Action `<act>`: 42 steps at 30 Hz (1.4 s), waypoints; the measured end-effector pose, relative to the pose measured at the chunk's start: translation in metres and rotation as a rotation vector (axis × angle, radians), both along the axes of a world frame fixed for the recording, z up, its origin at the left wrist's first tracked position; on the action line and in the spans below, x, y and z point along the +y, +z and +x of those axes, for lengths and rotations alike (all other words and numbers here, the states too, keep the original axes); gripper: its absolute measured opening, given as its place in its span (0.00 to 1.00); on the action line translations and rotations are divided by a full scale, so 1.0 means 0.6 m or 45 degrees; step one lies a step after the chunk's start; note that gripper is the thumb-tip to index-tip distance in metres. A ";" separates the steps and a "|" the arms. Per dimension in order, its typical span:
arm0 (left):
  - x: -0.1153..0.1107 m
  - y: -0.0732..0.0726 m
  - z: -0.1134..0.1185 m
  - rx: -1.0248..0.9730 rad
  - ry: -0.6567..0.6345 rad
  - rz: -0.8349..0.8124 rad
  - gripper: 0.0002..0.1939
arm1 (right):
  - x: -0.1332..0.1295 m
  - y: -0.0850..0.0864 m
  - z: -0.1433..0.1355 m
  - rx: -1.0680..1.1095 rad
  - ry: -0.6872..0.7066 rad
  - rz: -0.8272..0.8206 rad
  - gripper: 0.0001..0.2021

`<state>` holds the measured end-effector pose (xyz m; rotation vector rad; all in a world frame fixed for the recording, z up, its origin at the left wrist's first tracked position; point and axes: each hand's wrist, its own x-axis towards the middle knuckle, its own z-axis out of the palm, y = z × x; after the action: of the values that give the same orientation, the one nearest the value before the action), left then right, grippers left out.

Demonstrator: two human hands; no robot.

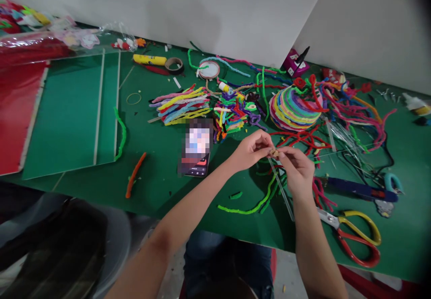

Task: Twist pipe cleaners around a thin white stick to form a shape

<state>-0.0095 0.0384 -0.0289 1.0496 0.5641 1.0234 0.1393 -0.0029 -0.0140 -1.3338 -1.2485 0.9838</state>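
Observation:
My left hand (254, 148) and my right hand (298, 164) meet over the green table. Between their fingertips both pinch a small tan piece (275, 153), which looks like bent pipe cleaner; the fingers cover part of it. Just below, a clear thin stick (282, 189) slants down toward the table edge; whether it touches my fingers I cannot tell. Bright green pipe cleaners (249, 211) lie under and left of my hands, and red pipe cleaners (303, 139) are spread behind them. A lit phone (197, 151) lies left of my left hand.
Scissors (360, 236) with red and yellow handles and a dark blue tool (363, 189) lie to the right. Behind are a striped round coil (292, 108), bundled pipe cleaners (185, 106) and a tape roll (174, 65). A white panel (202, 16) stands at the back.

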 end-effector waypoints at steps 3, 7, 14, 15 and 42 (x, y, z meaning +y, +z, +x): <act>0.000 0.001 0.001 0.104 0.052 0.057 0.09 | 0.002 -0.002 -0.003 -0.003 -0.074 -0.002 0.05; 0.001 -0.001 -0.001 0.193 0.089 0.138 0.07 | 0.004 -0.001 -0.005 -0.015 -0.113 0.004 0.06; 0.004 0.002 -0.006 0.179 0.098 0.029 0.08 | 0.004 0.003 -0.007 -0.061 -0.079 -0.003 0.08; 0.004 0.002 -0.006 0.180 0.103 0.030 0.08 | 0.004 0.003 -0.008 -0.072 -0.087 -0.005 0.08; -0.007 -0.008 0.004 0.229 0.205 0.228 0.05 | 0.001 -0.004 -0.008 -0.004 -0.097 -0.129 0.09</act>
<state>-0.0069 0.0343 -0.0339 1.2788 0.7222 1.1431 0.1348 -0.0021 -0.0163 -1.4514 -1.1543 1.0027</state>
